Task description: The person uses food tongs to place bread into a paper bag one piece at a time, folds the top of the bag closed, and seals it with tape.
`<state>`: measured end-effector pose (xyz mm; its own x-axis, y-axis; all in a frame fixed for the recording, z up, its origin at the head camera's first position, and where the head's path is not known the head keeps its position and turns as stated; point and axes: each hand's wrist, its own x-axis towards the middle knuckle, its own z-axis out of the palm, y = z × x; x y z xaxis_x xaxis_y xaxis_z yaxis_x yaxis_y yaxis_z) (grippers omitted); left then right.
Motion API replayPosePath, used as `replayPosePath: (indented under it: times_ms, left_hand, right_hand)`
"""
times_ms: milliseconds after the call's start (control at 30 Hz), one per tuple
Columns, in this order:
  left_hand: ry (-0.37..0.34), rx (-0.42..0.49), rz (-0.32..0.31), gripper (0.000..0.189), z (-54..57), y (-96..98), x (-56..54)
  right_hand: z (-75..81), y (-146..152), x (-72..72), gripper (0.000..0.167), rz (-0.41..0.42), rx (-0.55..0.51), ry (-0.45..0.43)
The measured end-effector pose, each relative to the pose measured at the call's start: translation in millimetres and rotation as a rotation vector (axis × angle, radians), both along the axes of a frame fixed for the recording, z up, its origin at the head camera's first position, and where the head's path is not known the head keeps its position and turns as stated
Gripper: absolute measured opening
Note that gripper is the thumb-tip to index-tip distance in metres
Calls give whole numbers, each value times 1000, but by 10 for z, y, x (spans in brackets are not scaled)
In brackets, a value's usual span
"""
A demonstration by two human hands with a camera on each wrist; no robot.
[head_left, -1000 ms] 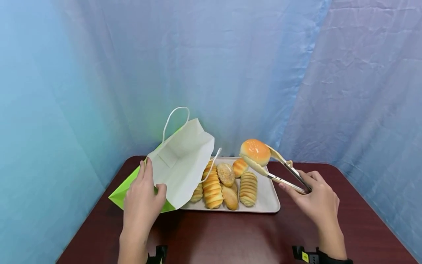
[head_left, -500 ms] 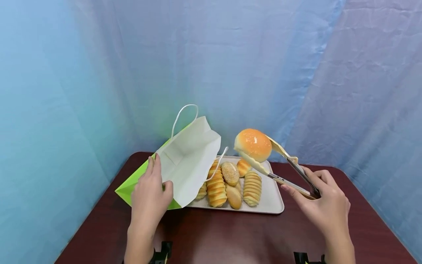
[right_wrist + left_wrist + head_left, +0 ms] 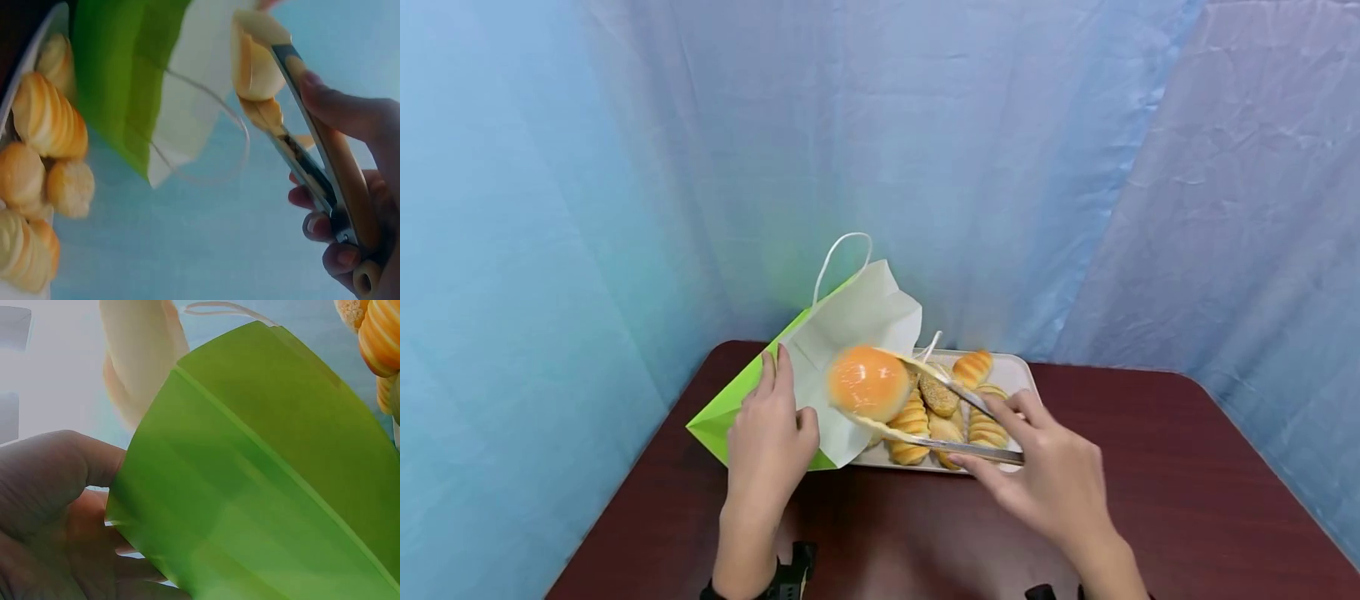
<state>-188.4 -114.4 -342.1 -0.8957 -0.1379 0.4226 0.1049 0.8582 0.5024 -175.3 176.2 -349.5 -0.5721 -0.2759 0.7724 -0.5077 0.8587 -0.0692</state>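
Note:
My left hand (image 3: 767, 442) pinches the near edge of a green paper bag (image 3: 250, 481), tilted so its white inside faces right. In the left wrist view the thumb and fingers lie on either side of that edge. My right hand (image 3: 1045, 467) grips a pair of tongs (image 3: 325, 169) with metal arms and cream-coloured tips. Between those tips is a round, glossy, orange-brown bun (image 3: 868, 383), held in front of the bag's open mouth in the head view. Two white cord handles stand out from the bag, one handle (image 3: 842, 242) at the top.
A pale tray (image 3: 1026, 379) behind the tongs carries several breads, among them a ridged roll (image 3: 910, 429), a seeded bun (image 3: 938, 392) and a striped orange bun (image 3: 973, 367). The dark red table (image 3: 1150, 467) lies beneath, and blue curtains (image 3: 1000, 167) hang around it.
The right hand has carried the tongs and bun leftward, from over the tray's right side to the bag's mouth. The left hand keeps its grip on the bag; the head view has shifted slightly.

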Motion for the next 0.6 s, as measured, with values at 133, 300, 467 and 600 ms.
replayPosePath:
  times_ms: [133,300,467,600]
  left_hand:
    - [3,-11,4,74,-3,37,-7]
    - [15,-20,-5,73,-19,71,-22]
    - [11,-22,-12,72,-12,103,4]
    - [5,-29,-13,71,3,122,27]
  right_hand:
    - [45,-248,-68,66,-12,97,-13]
    - [179,-455,-122,65,-52,194,-50]
    - [279,-651,-213,60,-63,298,-134]
    - [270,-857,-352,56,-28,384,-148]
